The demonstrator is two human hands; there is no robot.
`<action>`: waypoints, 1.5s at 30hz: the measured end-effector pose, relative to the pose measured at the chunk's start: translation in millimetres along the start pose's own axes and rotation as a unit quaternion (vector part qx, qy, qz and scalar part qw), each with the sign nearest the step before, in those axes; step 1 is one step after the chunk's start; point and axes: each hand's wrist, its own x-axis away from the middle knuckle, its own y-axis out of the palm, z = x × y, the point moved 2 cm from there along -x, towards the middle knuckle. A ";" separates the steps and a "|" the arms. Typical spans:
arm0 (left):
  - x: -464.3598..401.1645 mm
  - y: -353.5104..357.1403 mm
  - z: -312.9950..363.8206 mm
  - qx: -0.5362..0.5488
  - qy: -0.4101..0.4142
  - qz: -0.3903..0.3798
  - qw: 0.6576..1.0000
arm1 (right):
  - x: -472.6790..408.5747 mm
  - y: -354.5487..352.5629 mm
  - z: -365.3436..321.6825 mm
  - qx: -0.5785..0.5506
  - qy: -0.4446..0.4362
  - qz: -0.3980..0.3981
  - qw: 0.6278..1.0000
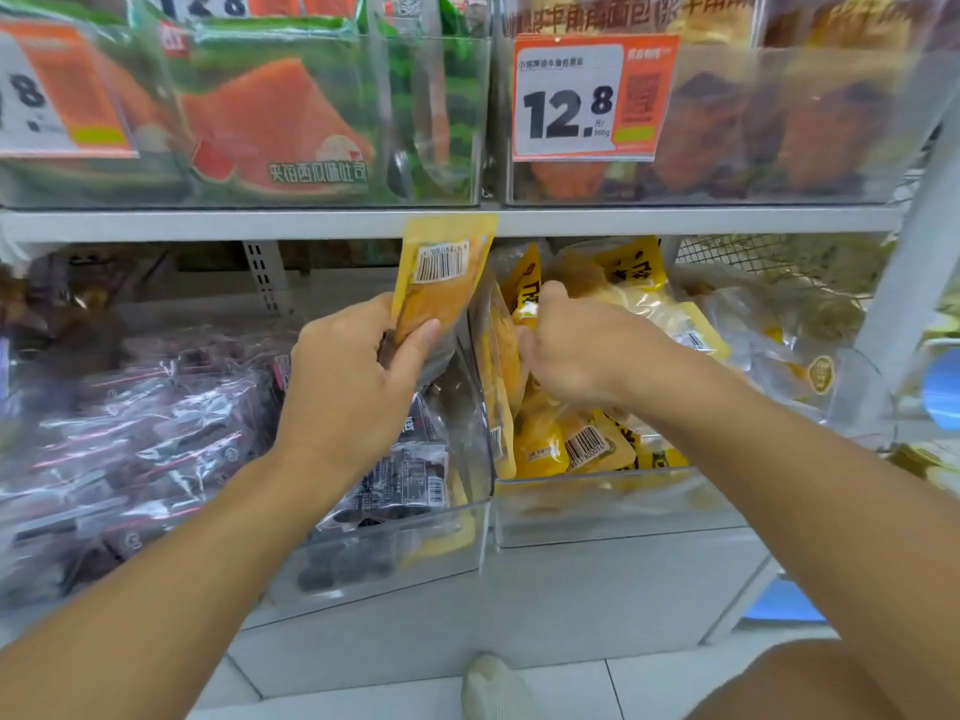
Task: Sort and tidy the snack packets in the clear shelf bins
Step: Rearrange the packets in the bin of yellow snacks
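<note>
The left hand (345, 379) grips a yellow snack packet (441, 275) by its lower end, thumb on the front and fingers curled behind, and holds it upright in front of the shelf edge (208, 224), with the barcode label facing the camera. Just beside it, the right hand (576, 350) reaches into the right-hand clear bin (613, 504), its fingers curled into a heap of yellow packets (566, 444); motion blur hides whether it holds one of them. That bin sits on the lower shelf and is full of yellow packets lying at mixed angles, some showing barcodes. Touching it on the left is a second clear bin (384, 558), which holds dark packets (395, 475) and what looks like a yellow one pressed against its front corner. Farther left lie more dark, shiny packets (145, 423). On the shelf above, two clear bins hold green packets with a watermelon picture (280, 116) on the left and brownish packets on the right, where an orange and white price tag (592, 98) reads 12.8. Below, pale floor tiles and the toe of a light shoe (491, 685) show.
</note>
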 end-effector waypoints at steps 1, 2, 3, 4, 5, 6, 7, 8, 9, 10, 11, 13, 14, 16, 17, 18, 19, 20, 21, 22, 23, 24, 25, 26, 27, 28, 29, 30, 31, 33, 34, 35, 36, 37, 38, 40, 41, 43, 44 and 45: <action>0.6 0.7 -0.7 0.006 -0.006 -0.003 1.000 | -1.9 -1.4 1.5 0.004 -0.001 -0.020 1.000; 0.9 1.3 -0.9 0.009 -0.008 -0.001 1.000 | -2.9 -1.7 2.3 0.009 -0.004 -0.036 0.999; 0.9 1.4 0.6 0.009 -0.004 0.004 1.000 | -2.5 -0.8 2.2 0.012 -0.009 -0.045 0.999; 0.3 0.2 4.3 0.005 0.008 0.015 1.000 | -1.7 0.7 2.6 0.009 -0.015 -0.052 0.999; -1.0 -2.4 10.4 -0.003 0.034 0.026 0.999 | -0.4 2.0 3.9 -0.003 -0.023 -0.050 0.998; -2.5 -5.0 17.2 -0.012 0.072 0.037 0.997 | 2.0 1.9 5.6 -0.025 -0.034 -0.042 0.998; -3.9 -6.6 23.8 -0.022 0.115 0.045 0.992 | 5.9 -1.1 7.4 -0.056 -0.045 -0.015 0.997; -5.0 -6.8 29.1 -0.034 0.156 0.049 0.986 | 10.6 -7.1 10.1 -0.094 -0.054 0.038 0.993; -5.9 -5.7 33.4 -0.047 0.186 0.050 0.980 | 16.8 -16.3 12.4 -0.133 -0.055 0.101 0.984; -6.4 -3.3 37.2 -0.057 0.202 0.047 0.977 | 24.2 -26.4 15.2 -0.193 -0.046 0.145 0.969; -6.4 0.4 40.4 -0.064 0.207 0.040 0.976 | 31.6 -34.9 19.2 -0.295 -0.029 0.140 0.945; -6.7 7.6 48.5 -0.072 0.206 0.033 0.975 | 44.3 -42.8 21.2 -0.547 -0.021 -0.010 0.837; -7.9 10.8 52.9 -0.077 0.209 0.039 0.974 | 48.9 -44.2 19.4 -0.622 -0.026 -0.068 0.780; -11.6 19.1 60.6 -0.080 0.228 0.051 0.969 | 49.3 -38.4 18.5 -0.672 -0.024 -0.067 0.738; -13.1 24.2 64.3 -0.080 0.241 0.046 0.966 | 46.8 -36.4 20.7 -0.673 -0.005 -0.016 0.739; -13.7 29.3 67.3 -0.081 0.247 0.033 0.965 | 43.5 -35.6 25.7 -0.672 0.019 0.041 0.739; -14.1 33.9 69.3 -0.078 0.234 0.008 0.969 | 39.6 -36.5 33.3 -0.669 0.039 0.101 0.736; -13.9 37.2 69.6 -0.067 0.199 -0.031 0.977 | 37.2 -39.6 43.0 -0.650 0.047 0.165 0.740; -13.0 38.3 68.9 -0.048 0.152 -0.080 0.984 | 37.1 -45.0 52.6 -0.604 0.044 0.238 0.759; -11.2 40.0 65.4 -0.030 0.109 -0.130 0.985 | 39.0 -50.1 60.2 -0.534 0.036 0.306 0.787; -8.7 42.2 61.5 -0.025 0.084 -0.175 0.981 | 42.0 -53.8 64.5 -0.463 0.025 0.360 0.810; -5.3 44.6 56.8 -0.030 0.077 -0.217 0.973 | 45.4 -55.9 65.8 -0.399 0.010 0.398 0.826; -1.9 47.1 51.5 -0.034 0.079 -0.253 0.964 | 47.3 -55.4 64.5 -0.349 -0.010 0.421 0.837; 0.8 48.3 47.1 -0.037 0.081 -0.283 0.955 | 49.3 -53.9 61.1 -0.309 -0.028 0.436 0.845; 1.6 47.4 44.2 -0.039 0.077 -0.301 0.950 | 51.0 -51.5 57.6 -0.271 -0.038 0.449 0.851; 1.3 45.5 41.8 -0.039 0.067 -0.307 0.949 | 52.3 -48.5 53.2 -0.239 -0.047 0.460 0.854; 0.3 43.1 40.5 -0.040 0.057 -0.301 0.951 | 52.6 -45.1 50.2 -0.222 -0.055 0.469 0.853; -0.5 40.8 39.3 -0.039 0.047 -0.294 0.954 | 52.8 -43.2 47.9 -0.215 -0.062 0.475 0.851; -1.0 38.9 38.3 -0.036 0.040 -0.287 0.956 | 52.5 -42.7 47.6 -0.219 -0.063 0.478 0.848; -0.2 37.0 36.1 -0.035 0.040 -0.276 0.960 | 53.6 -48.8 49.4 -0.245 -0.044 0.472 0.846; 0.9 36.0 36.2 -0.035 0.045 -0.274 0.960 | 55.9 -54.8 49.9 -0.255 -0.035 0.466 0.847; 2.1 36.4 36.4 -0.035 0.053 -0.275 0.959 | 59.5 -61.3 50.2 -0.254 -0.029 0.463 0.848; 3.1 37.1 37.1 -0.036 0.065 -0.277 0.958 | 64.0 -67.9 50.4 -0.246 -0.027 0.467 0.849; 3.2 38.3 38.1 -0.040 0.078 -0.280 0.956 | 69.0 -74.0 49.8 -0.235 -0.028 0.475 0.848; 2.7 39.8 39.2 -0.045 0.090 -0.283 0.954 | 73.3 -78.5 48.8 -0.222 -0.030 0.482 0.847; 1.0 43.6 40.6 -0.058 0.117 -0.281 0.951 | 78.7 -82.0 46.8 -0.190 -0.040 0.492 0.849; 1.1 45.1 41.0 -0.062 0.132 -0.280 0.949 | 78.9 -80.5 46.4 -0.171 -0.048 0.493 0.852; 2.3 47.2 42.8 -0.050 0.140 -0.276 0.950 | 73.1 -73.1 48.8 -0.146 -0.054 0.484 0.861; 3.0 47.1 44.5 -0.040 0.133 -0.276 0.951 | 68.0 -67.4 51.0 -0.147 -0.047 0.473 0.868; 3.3 46.6 47.2 -0.036 0.123 -0.276 0.952 | 62.8 -61.1 53.2 -0.160 -0.038 0.460 0.872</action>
